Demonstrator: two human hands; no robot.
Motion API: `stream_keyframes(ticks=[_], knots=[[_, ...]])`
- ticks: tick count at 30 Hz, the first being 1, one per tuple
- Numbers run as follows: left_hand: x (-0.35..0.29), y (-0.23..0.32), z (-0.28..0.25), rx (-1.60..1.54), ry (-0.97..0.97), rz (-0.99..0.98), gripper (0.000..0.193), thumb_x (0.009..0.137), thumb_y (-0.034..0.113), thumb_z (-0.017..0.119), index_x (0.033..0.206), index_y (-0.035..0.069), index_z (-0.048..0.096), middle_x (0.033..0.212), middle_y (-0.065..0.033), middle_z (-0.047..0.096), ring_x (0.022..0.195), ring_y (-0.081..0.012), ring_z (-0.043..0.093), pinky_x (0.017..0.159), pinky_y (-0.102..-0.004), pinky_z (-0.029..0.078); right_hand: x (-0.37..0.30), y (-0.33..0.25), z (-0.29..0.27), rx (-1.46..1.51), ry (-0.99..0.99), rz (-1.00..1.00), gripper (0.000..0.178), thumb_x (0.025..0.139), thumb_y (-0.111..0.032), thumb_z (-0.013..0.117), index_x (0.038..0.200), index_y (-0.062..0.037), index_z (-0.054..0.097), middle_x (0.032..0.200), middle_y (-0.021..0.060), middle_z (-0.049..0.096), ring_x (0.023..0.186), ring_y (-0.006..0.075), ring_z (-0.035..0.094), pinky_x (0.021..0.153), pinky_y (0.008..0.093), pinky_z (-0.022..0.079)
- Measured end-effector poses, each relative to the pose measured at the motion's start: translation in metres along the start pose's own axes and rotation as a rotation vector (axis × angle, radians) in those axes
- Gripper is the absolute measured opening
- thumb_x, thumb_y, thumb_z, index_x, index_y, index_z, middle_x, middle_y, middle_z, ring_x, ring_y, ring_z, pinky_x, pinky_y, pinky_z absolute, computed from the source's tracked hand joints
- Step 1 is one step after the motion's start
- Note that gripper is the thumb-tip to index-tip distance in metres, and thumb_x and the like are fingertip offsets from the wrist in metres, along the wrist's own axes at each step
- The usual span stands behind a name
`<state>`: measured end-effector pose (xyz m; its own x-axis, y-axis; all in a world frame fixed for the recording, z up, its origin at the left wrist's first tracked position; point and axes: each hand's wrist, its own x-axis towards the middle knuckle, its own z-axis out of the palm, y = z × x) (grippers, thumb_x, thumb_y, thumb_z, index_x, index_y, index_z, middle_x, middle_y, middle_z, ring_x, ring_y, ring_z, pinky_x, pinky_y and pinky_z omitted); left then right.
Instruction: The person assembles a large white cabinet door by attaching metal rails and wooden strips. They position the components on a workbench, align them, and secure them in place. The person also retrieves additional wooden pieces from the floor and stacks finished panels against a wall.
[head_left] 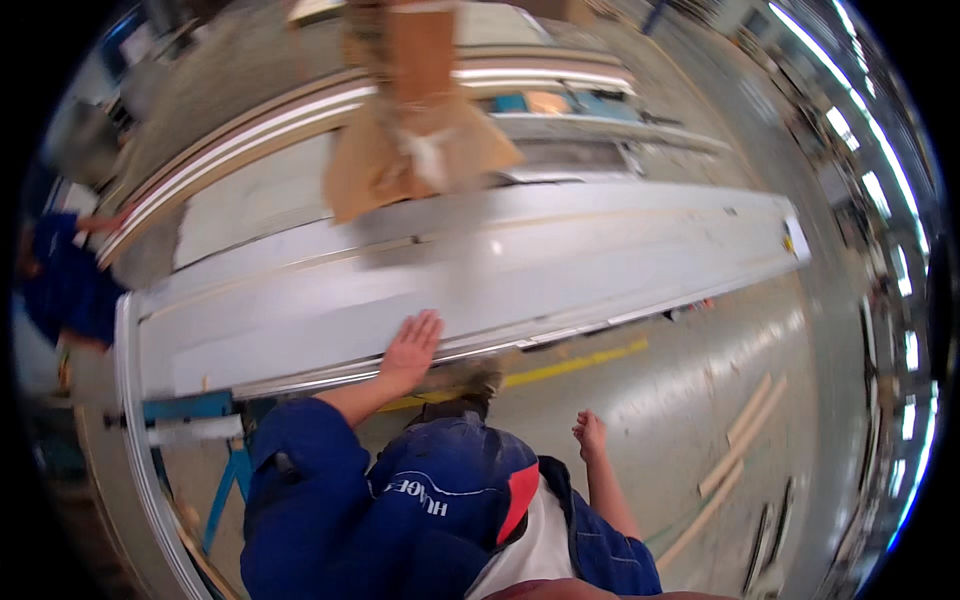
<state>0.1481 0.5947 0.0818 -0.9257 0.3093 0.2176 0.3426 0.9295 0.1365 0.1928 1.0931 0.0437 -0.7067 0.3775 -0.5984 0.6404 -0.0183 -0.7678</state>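
My left hand [412,345] rests with outstretched fingers on the near edge of a long pale grey panel [290,340]. It holds nothing. The panel lies crosswise in front of me, with a metal-coloured strip along its near side. My right hand [590,432] is off to the right over the floor, apart from the panel, its fingers curled in and nothing visible in them. Above the panel's middle is a blurred brown cardboard-like piece [375,165] with a white patch, hiding part of the panel behind it.
A person in blue [75,270] stands at the far left, one hand by long white-and-brown profiles [240,130]. Blue trestle legs [230,480] and a pale frame rail [140,470] are at left. Wooden strips [745,440] lie on the grey floor at right, near a yellow line [580,362].
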Motion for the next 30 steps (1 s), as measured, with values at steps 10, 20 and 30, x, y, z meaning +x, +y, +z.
stream_keyframes(ticks=[10,20,30], knots=[[0.034,0.003,-0.025,0.033,-0.061,0.120,0.062,0.091,0.011,0.051,0.150,-0.002,0.036,0.158,-0.0216,0.035,0.147,-0.0353,0.034,0.121,-0.0518,0.026,-0.074,0.103,-0.084,0.226,0.406,0.306,0.016,0.094,-0.019,0.057,0.095,-0.0040,0.063,0.075,0.0031,0.058,0.057,0.0181,0.060,0.047,0.0304,0.043],[0.094,0.069,0.003,0.129,-0.008,0.088,0.065,0.090,0.009,0.051,0.151,-0.002,0.033,0.161,-0.0228,0.029,0.151,-0.0378,0.026,0.123,-0.0537,0.022,-0.042,0.221,-0.135,-0.073,0.330,0.184,0.021,0.088,-0.016,0.065,0.094,0.0028,0.071,0.079,0.0078,0.069,0.068,0.0229,0.068,0.062,0.0349,0.053],[0.225,0.209,-0.004,0.387,-0.244,-0.055,0.062,0.092,0.010,0.050,0.150,-0.003,0.033,0.159,-0.0204,0.031,0.150,-0.0362,0.028,0.123,-0.0525,0.021,0.164,0.035,-0.350,-0.070,0.343,0.202,0.023,0.091,-0.018,0.061,0.089,0.0047,0.064,0.075,0.0096,0.066,0.063,0.0198,0.064,0.058,0.0335,0.050]])
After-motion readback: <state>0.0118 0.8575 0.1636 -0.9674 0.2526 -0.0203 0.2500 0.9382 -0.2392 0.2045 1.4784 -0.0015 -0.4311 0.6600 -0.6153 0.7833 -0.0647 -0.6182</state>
